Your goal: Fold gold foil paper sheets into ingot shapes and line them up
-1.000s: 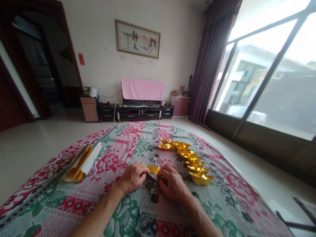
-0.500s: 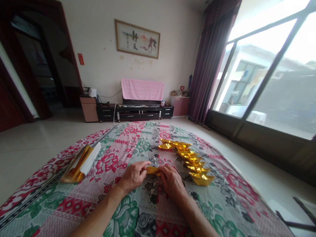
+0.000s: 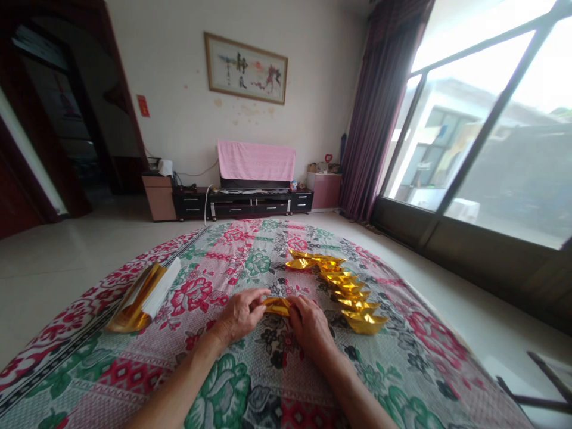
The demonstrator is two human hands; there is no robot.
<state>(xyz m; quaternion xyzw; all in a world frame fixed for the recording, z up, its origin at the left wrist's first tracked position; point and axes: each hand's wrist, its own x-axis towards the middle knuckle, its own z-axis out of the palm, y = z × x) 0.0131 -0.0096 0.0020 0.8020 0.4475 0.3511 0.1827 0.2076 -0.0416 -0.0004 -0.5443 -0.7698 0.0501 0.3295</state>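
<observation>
A small folded piece of gold foil paper [image 3: 277, 307] is held low over the patterned cloth, in the middle of the head view. My left hand [image 3: 242, 314] pinches its left end between thumb and fingers. At its right end, my right hand [image 3: 308, 320] has its fingers closed on it, partly covering it. Right of my hands, several folded gold paper ingots [image 3: 365, 322] stand in a line running away from me. Far to the left lies a stack of gold and white paper sheets [image 3: 142, 298], curled up at the sides.
A flowered red, green and grey cloth [image 3: 223, 387] covers the round table. Beyond it is a low black cabinet [image 3: 250, 207] with a pink cloth [image 3: 256, 159] draped over something above. Large windows [image 3: 473, 137] are on the right, a dark doorway [image 3: 67, 119] on the left.
The gold paper between my hands is tipped so more of its folded upper face shows. Both hands keep their hold and have barely moved; the whole view has shifted slightly.
</observation>
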